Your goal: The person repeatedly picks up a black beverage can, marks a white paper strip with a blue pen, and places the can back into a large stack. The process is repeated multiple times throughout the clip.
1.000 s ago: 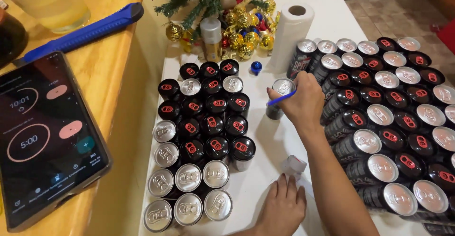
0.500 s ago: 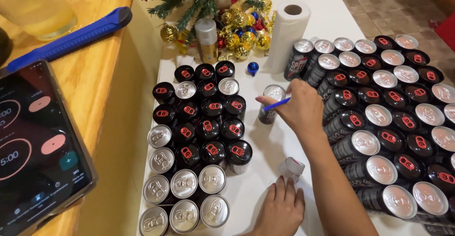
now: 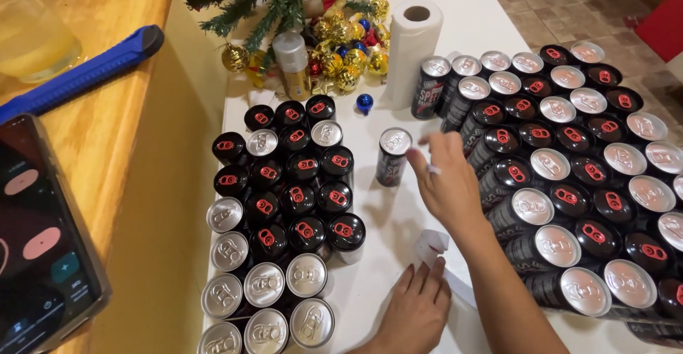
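Observation:
A single dark can with a silver top (image 3: 393,156) stands alone on the white table (image 3: 388,226), between two packed groups of cans. My right hand (image 3: 447,183) hovers just right of it, blurred, fingers curled around a thin blue pen (image 3: 432,170) of which only a small bit shows. My left hand (image 3: 415,311) lies flat on the table near the front edge, fingers apart. Its fingertips touch a small white piece (image 3: 432,244) with a white strip beside it.
The left group of cans (image 3: 281,219) and the larger right group (image 3: 569,176) flank a narrow lane. Behind stand a paper towel roll (image 3: 413,48), a small tree with baubles (image 3: 313,34) and a blue bauble (image 3: 364,103). A phone (image 3: 43,247), blue cutter (image 3: 85,73) and glass (image 3: 35,34) lie on the wooden counter.
My right hand has drawn back to the right, off the top of the single can. The pen tip no longer touches the lid. The view has shifted slightly.

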